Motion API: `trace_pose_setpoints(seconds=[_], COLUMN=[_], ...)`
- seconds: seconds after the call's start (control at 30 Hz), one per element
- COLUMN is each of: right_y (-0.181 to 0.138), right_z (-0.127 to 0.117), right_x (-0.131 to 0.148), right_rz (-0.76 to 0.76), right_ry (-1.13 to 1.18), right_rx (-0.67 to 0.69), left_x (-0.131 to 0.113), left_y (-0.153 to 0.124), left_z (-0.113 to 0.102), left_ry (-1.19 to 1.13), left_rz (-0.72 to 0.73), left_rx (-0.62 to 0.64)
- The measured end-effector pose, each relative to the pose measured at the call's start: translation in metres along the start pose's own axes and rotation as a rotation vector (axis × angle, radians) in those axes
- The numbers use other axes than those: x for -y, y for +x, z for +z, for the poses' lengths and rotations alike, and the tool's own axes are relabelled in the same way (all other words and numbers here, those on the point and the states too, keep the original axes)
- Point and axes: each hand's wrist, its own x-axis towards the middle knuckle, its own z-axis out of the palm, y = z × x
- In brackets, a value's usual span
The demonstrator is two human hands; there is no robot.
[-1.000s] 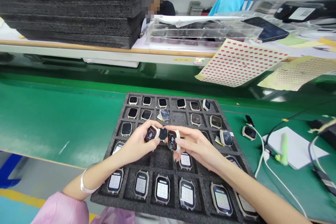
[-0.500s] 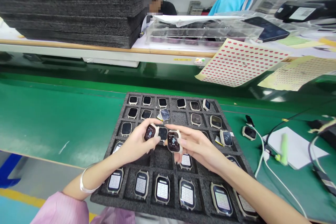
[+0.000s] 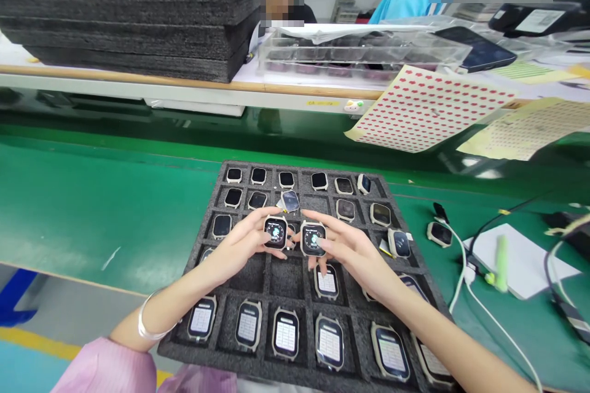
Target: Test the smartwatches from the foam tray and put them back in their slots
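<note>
A black foam tray point(image 3: 271, 273) with square pockets lies on the green belt and holds several beige-cased smartwatch bodies. My left hand point(image 3: 239, 247) pinches one watch body point(image 3: 275, 232) above the tray's middle, its lit screen facing up. Beside it, my right hand point(image 3: 346, 250) holds a second watch body point(image 3: 313, 239), also lit, thumb on its face. The two watches sit side by side, almost touching. Watches in the near row point(image 3: 286, 331) show white screens; those in the far rows are dark.
A loose watch body point(image 3: 437, 233) and white cables point(image 3: 465, 270) lie right of the tray by a white pad point(image 3: 520, 258). Red-dot sticker sheets point(image 3: 428, 110) hang over the far bench edge. Stacked black foam point(image 3: 129, 12), clear trays point(image 3: 359, 49) and two other people are behind.
Both hands turned their watches from tilted toward each other to face up, with the screens now showing lit dials. The hands shifted slightly right and away from me.
</note>
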Motion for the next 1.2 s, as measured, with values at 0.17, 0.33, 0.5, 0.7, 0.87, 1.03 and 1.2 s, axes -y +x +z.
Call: trace_pose_setpoints(seconds=[0.17,0.33,0.5,0.7,0.87,1.03,1.2], right_y=[-0.002,-0.003,-0.004,-0.004,-0.007,-0.007,-0.006], right_z=[0.002,0.002,0.002,0.004,0.003,0.007,0.010], right_x=[0.000,0.000,-0.002,-0.003,0.000,-0.006,-0.013], right_rz=[-0.011,-0.027,-0.026,-0.037,-0.051,-0.038,-0.263], right_ry=[-0.040,-0.081,-0.083,-0.132,-0.233,-0.620,-1.143], right_rx=[-0.020,-0.029,-0.047,-0.040,0.081,0.194,0.318], left_x=[0.003,0.004,0.003,0.004,0.003,0.002,0.001], left_y=[0.001,0.001,0.001,0.000,0.000,0.001,-0.001], left_z=[-0.002,-0.002,-0.001,-0.001,-0.003,-0.002,0.001], left_ry=[0.039,0.035,0.037,0.068,0.049,0.056,0.051], left_rz=[0.015,0.015,0.017,0.041,0.175,0.197,0.166], left_rx=[0.046,0.047,0.050,0.061,-0.020,0.011,0.060])
